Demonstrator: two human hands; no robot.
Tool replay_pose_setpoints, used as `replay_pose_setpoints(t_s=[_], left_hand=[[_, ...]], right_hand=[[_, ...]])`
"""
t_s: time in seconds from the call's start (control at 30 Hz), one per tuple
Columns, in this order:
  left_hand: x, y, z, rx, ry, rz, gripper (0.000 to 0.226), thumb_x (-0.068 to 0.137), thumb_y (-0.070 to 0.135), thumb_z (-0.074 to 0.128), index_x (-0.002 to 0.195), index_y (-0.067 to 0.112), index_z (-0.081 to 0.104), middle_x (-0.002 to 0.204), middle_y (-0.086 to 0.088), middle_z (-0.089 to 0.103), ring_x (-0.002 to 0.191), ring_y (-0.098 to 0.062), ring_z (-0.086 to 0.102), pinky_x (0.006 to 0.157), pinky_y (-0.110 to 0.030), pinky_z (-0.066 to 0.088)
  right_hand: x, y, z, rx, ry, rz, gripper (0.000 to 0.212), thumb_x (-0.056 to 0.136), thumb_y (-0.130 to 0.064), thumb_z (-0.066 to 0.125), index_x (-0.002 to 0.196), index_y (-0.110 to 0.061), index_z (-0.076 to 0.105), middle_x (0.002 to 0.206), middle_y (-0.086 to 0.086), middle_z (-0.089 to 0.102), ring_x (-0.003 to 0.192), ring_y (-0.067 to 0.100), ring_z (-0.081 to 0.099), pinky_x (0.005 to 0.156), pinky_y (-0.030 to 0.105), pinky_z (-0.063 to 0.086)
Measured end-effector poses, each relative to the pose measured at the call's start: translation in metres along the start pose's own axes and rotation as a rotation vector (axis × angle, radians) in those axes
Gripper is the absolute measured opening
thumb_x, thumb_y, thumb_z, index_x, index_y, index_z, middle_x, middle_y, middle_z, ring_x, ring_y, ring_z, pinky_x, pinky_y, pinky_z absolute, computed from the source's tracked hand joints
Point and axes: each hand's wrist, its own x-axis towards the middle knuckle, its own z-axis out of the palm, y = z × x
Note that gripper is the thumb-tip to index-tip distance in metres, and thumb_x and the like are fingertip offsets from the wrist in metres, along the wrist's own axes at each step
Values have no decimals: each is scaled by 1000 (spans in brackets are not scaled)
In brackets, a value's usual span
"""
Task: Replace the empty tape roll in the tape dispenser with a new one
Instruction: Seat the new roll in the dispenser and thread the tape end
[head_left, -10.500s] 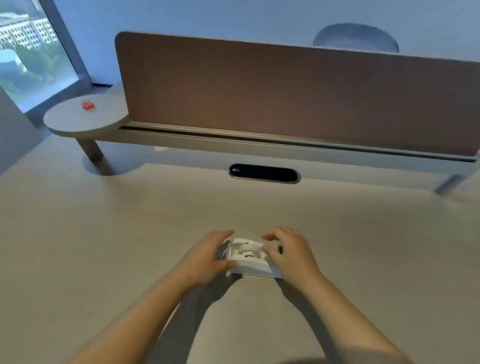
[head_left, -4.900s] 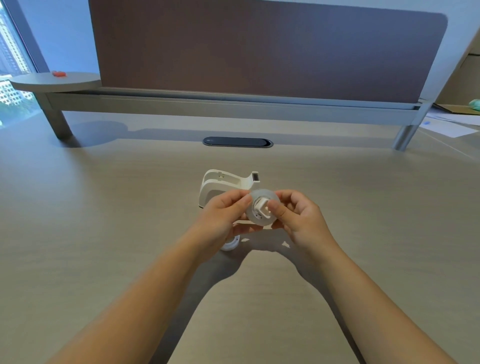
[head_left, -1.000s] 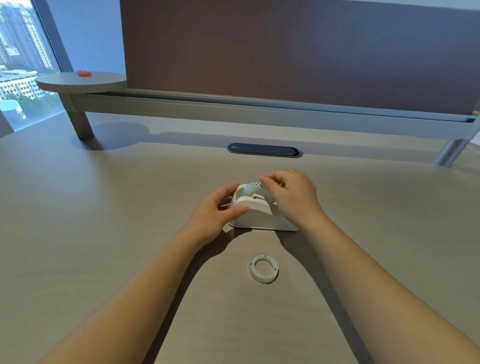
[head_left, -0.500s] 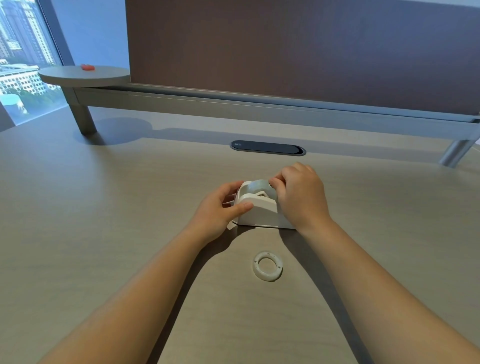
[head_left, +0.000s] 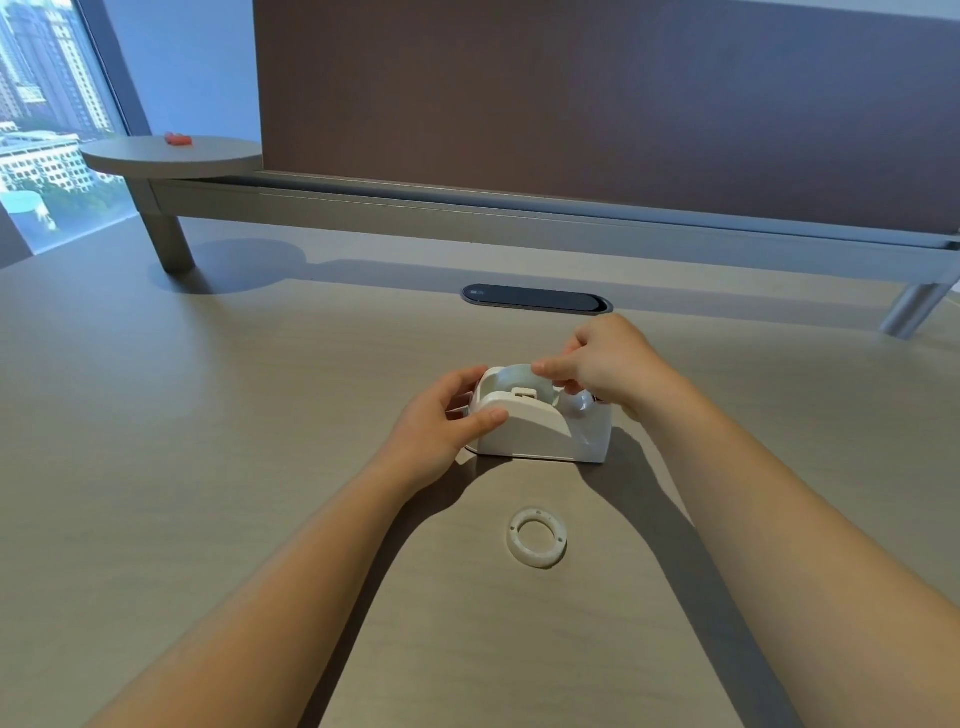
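Note:
A white tape dispenser stands upright on the desk. A clear new tape roll sits in its cradle on a white hub. My left hand grips the dispenser's left end, thumb on the near side wall. My right hand hovers over the right half, its fingertips pinched at the top of the roll; whether they hold the tape's end is too small to tell. The empty white core ring lies flat on the desk, nearer to me than the dispenser.
A dark oval cable grommet is set in the desk behind the dispenser. Farther back runs a raised shelf rail under a brown partition, with a round shelf at left carrying a small red object.
The roll has gone down into the dispenser cradle. My right hand has shifted right and lifted a little, fingers pinching at the roll's top. My left hand keeps its hold.

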Motion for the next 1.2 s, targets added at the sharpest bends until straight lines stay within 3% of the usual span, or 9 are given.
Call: replay_pose_setpoints(t_s=[0.1,0.2,0.27,0.37,0.5,0.6,0.77,0.97,1.2], left_hand=[[0,0,0,5,3,3,45,81,21,57,125,23,44,126,-2,54,116,-20,49,99,-39,44],[1,1,0,0,0,-1,46,81,21,56,125,23,43,124,-1,54,116,-20,48,99,-38,44],[1,1,0,0,1,0,46,81,21,56,125,23,43,124,-1,53,116,-20,48,98,-37,44],[1,1,0,3,5,2,47,81,21,56,126,23,43,125,-1,53,116,-18,48,97,-35,44],[1,2,1,-2,8,-1,47,81,21,56,126,23,42,121,2,52,114,-16,47,94,-33,43],[0,2,1,-2,6,1,47,81,20,56,126,22,42,119,3,52,113,-16,47,93,-30,42],[0,2,1,-10,8,-4,48,81,20,56,126,22,42,122,2,52,115,-17,47,97,-34,42],[1,0,1,-16,6,5,47,81,19,57,126,22,43,117,4,53,113,-17,49,92,-32,44],[0,1,2,-15,5,6,46,81,20,55,125,22,43,114,6,53,109,-15,49,86,-27,43]], right_hand=[[1,1,-9,-46,-44,15,28,80,-15,62,57,-8,46,79,16,65,75,26,64,76,38,52],[-1,-1,-14,-78,-127,19,7,84,0,51,80,-5,49,73,14,63,57,20,59,62,29,51],[-1,-2,-14,-151,-174,-4,24,83,4,50,107,-1,48,67,9,60,55,15,56,55,24,47],[-1,-5,-15,-253,-223,-30,36,81,2,55,117,1,49,74,8,61,61,16,58,59,22,47],[2,-2,-15,-181,-216,-77,31,82,1,53,112,-9,55,70,-2,53,59,12,53,61,22,46],[1,6,-21,-10,-219,-108,23,81,2,53,91,-18,58,76,-2,52,68,13,51,67,24,47],[3,24,-28,282,-13,-52,33,79,6,39,65,-19,55,68,4,49,68,15,45,64,23,42],[-1,48,-14,498,37,22,21,78,-7,61,61,-14,53,58,2,45,54,13,35,57,23,37],[-1,68,-10,592,-33,170,20,78,-9,61,61,-16,54,65,2,50,59,14,41,64,29,41]])
